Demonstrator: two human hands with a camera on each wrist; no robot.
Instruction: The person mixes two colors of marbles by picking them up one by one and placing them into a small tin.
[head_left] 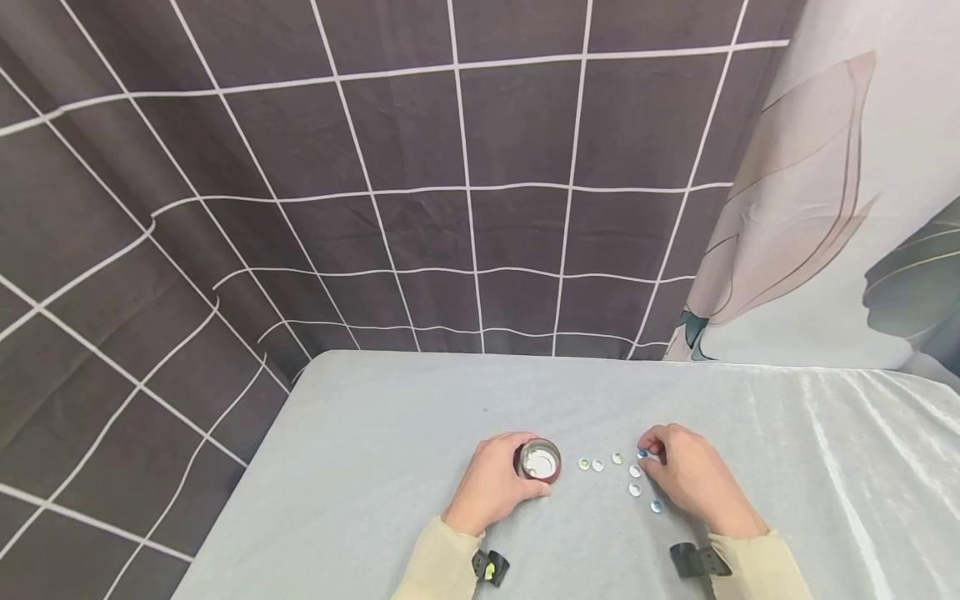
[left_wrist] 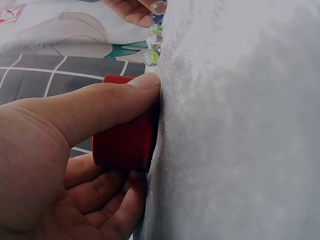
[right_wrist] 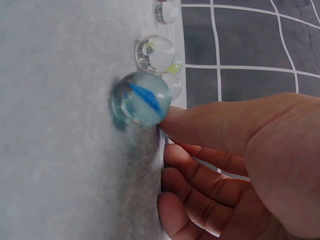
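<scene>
My left hand (head_left: 495, 477) grips a small round red container (left_wrist: 125, 145) that stands on the table with its mouth up, thumb on the near side and fingers round the far side. The container's inside looks pale and shiny in the head view. To the right, my right hand (head_left: 693, 475) pinches a blue marble (head_left: 642, 453) between thumb and forefinger, at the tabletop. That marble is hidden by the thumb in the right wrist view. A second blue marble (right_wrist: 142, 100) lies loose nearer to me. Two clear marbles (head_left: 635, 490) sit just left of the right hand.
Between the hands lie a clear marble (head_left: 597, 465) and two green-tinted marbles (head_left: 617, 458), one close to the container. A pale cloth (head_left: 360, 467) covers the table. Behind it hang a dark grid-patterned curtain (head_left: 517, 233) and a leaf-print curtain (head_left: 810, 208).
</scene>
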